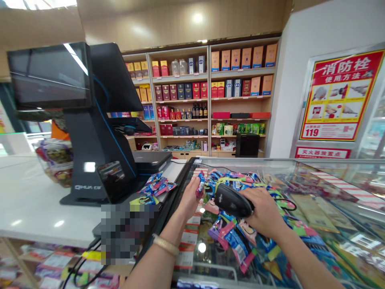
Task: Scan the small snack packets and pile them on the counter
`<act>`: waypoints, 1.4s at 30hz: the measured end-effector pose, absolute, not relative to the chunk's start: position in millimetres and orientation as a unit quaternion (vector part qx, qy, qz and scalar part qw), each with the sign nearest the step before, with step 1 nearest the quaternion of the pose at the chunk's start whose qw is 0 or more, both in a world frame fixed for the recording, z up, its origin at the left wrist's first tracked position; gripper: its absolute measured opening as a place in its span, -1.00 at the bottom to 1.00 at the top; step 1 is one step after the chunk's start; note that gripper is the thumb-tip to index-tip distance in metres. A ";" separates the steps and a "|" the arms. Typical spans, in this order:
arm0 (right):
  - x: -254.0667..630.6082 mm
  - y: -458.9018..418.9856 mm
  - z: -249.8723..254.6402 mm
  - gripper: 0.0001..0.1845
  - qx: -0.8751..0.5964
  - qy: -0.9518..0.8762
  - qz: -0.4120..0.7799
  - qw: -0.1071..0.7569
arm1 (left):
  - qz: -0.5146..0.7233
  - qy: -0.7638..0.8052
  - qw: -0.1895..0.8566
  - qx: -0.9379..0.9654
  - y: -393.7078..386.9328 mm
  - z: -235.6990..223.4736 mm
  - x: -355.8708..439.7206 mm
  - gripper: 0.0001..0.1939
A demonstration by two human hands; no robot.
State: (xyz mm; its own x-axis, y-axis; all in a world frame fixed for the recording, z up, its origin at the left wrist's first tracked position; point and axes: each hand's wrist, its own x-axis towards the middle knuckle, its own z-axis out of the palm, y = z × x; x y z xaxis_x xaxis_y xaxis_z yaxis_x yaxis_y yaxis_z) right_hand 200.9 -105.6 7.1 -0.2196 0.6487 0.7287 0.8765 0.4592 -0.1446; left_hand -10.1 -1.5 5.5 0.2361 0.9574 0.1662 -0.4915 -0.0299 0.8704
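My left hand (pixel 192 193) is closed around a small wrapped candy (pixel 201 184) in blue and pink wrapping, held upright over the glass counter. Gripped in my right hand (pixel 262 208) is a black barcode scanner (pixel 231 200), its head pointing left toward that candy. Under and around both hands lies a pile of wrapped candies (pixel 237 243) in blue, pink and green packaging. A smaller heap of similar candies (pixel 158 185) rests left of my left hand, beside the register. My right hand hides part of the pile and the scanner's handle.
A dark point-of-sale terminal (pixel 100 140) stands on the white counter (pixel 27 200) at left, with a bag of packaged goods (pixel 55 160) behind it. The glass display case (pixel 207 265) extends to the right. Shelves of boxed bottles (pixel 188 91) line the far wall, near a red poster (pixel 343 96).
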 end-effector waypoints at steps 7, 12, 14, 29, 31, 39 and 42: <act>201.6 -105.5 6.6 -0.72 -0.498 -0.766 -0.161 0.374 | 0.549 0.241 0.696 0.394 2.2 1.2 -7.9 -0.67; 208.1 -102.8 2.8 -0.71 -0.494 -0.760 -0.196 0.374 | 0.536 0.236 0.771 0.252 10.0 8.1 -17.4 -0.71; 211.1 -100.9 0.5 -0.70 -0.497 -0.757 -0.212 0.367 | 0.588 0.217 0.752 0.205 15.3 16.9 -27.4 -0.69; 223.2 -93.5 -12.3 -0.65 -0.493 -0.757 -0.258 0.342 | 0.763 0.195 0.613 0.065 48.3 28.1 -90.0 -0.57; 223.9 -92.6 -13.9 -0.65 -0.493 -0.755 -0.267 0.339 | 0.751 0.210 0.622 0.070 47.9 23.2 -90.3 -0.48; 224.5 -91.0 -15.3 -0.67 -0.491 -0.746 -0.284 0.349 | 0.719 0.184 0.662 0.103 42.3 20.2 -86.5 -0.62; 225.1 -91.8 -12.9 -0.68 -0.494 -0.738 -0.294 0.353 | 0.705 0.223 0.653 0.164 40.2 20.4 -74.7 -0.86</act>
